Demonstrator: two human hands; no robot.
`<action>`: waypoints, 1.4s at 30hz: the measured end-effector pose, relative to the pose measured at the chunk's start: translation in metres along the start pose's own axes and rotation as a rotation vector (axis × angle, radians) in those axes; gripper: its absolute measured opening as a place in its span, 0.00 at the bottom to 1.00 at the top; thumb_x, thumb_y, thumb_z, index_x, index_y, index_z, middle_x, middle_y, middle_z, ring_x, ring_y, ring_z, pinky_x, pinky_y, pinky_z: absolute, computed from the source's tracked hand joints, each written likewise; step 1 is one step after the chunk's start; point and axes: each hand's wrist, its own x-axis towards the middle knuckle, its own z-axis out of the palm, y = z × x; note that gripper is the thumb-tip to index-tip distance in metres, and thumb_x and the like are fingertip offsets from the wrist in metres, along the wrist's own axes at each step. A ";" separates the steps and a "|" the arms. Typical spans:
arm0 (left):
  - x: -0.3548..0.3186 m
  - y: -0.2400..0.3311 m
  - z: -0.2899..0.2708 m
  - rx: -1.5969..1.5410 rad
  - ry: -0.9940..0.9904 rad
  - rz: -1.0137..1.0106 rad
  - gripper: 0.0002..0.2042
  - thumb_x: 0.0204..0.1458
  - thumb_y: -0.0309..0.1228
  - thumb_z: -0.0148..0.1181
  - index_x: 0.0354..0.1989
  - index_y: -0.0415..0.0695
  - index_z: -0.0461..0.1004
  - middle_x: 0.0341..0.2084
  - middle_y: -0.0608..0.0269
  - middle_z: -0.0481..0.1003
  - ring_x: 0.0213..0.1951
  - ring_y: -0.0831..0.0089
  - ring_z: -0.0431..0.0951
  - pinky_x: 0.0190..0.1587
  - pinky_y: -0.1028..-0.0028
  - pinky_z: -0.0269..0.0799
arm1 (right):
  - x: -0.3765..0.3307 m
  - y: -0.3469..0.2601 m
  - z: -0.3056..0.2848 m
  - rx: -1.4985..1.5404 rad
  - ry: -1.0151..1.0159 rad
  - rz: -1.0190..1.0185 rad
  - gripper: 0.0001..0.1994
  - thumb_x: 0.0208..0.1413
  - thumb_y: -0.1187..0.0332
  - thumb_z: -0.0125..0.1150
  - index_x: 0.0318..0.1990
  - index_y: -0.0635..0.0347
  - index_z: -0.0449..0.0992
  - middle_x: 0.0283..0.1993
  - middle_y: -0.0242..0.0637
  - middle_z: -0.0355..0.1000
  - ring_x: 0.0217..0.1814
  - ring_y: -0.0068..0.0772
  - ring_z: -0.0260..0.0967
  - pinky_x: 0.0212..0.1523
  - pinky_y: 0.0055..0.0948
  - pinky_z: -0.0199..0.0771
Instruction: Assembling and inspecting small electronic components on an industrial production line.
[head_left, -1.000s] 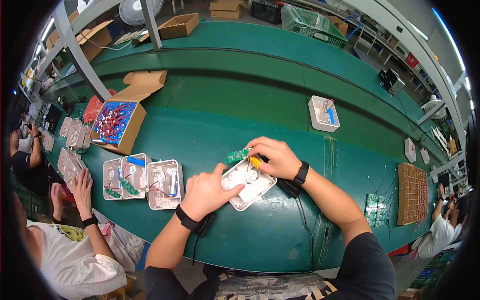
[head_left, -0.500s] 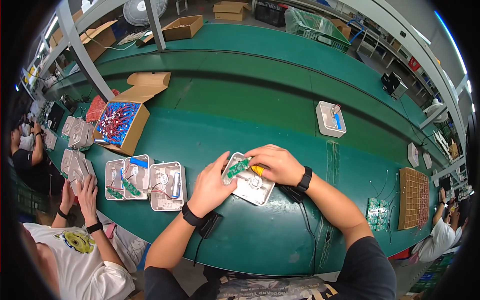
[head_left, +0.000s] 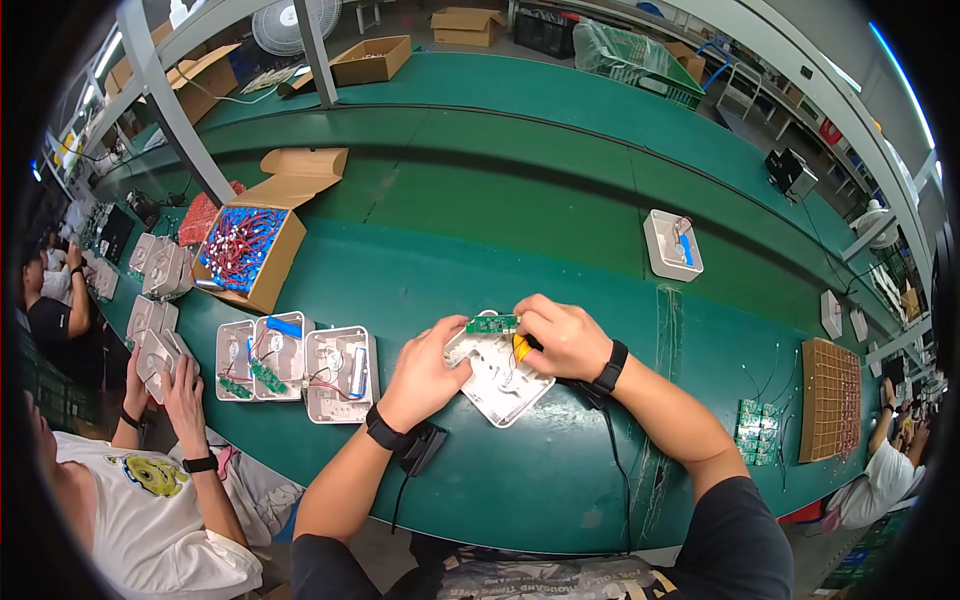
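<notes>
The work on the white box [head_left: 505,400] seems to be only partly done. This box stands tilted near the middle of the counter's [head_left: 560,500] near edge, and the green circuit board [head_left: 490,324] is at its far rim, not lying inside. No battery can be seen in it, but the hands cover some part. For comparison, of the three lidless boxes [head_left: 340,411] to the left, also near this edge, the middle one already has a blue battery [head_left: 285,327] and a board.

The left hand [head_left: 418,375] is half curled around the left wall of the white box, with the thumb over the rim. The right hand [head_left: 565,340] is nearly closed, its fingertips pinching the right end of the board; a yellow thing is at these fingers, and I cannot tell what it is.

The box looks of hard, matt plastic, with rounded corners and a round part inside. The board is flat, narrow and a little shiny. Toward the counter's left end, a brown cardboard box [head_left: 283,265] carries smooth blue cylinders with thin red wires.
</notes>
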 end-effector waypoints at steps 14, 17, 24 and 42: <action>0.002 0.004 0.007 -0.191 0.056 -0.017 0.27 0.51 0.27 0.74 0.59 0.37 0.70 0.46 0.48 0.85 0.48 0.60 0.87 0.51 0.66 0.80 | 0.005 0.020 -0.004 0.231 -0.059 -0.016 0.14 0.50 0.76 0.70 0.46 0.58 0.80 0.57 0.39 0.80 0.54 0.46 0.80 0.55 0.39 0.82; 0.003 0.010 0.003 -0.178 -0.019 -0.010 0.27 0.50 0.28 0.76 0.57 0.37 0.71 0.46 0.49 0.85 0.48 0.60 0.87 0.51 0.67 0.81 | 0.006 0.017 -0.005 0.187 -0.096 -0.072 0.14 0.51 0.76 0.70 0.46 0.58 0.80 0.59 0.38 0.79 0.57 0.46 0.79 0.58 0.40 0.81; 0.001 0.008 0.008 -0.186 -0.035 0.073 0.23 0.51 0.27 0.76 0.54 0.37 0.73 0.46 0.50 0.85 0.47 0.61 0.87 0.50 0.68 0.81 | 0.005 0.003 -0.008 0.189 -0.227 -0.071 0.13 0.51 0.76 0.68 0.45 0.62 0.80 0.59 0.43 0.77 0.63 0.45 0.74 0.64 0.42 0.77; -0.005 0.013 0.006 0.106 0.025 0.285 0.08 0.50 0.29 0.76 0.33 0.40 0.83 0.43 0.52 0.86 0.36 0.58 0.87 0.39 0.67 0.84 | -0.001 -0.015 -0.002 0.060 -0.246 0.076 0.07 0.53 0.74 0.64 0.39 0.61 0.84 0.51 0.40 0.76 0.55 0.45 0.76 0.60 0.41 0.76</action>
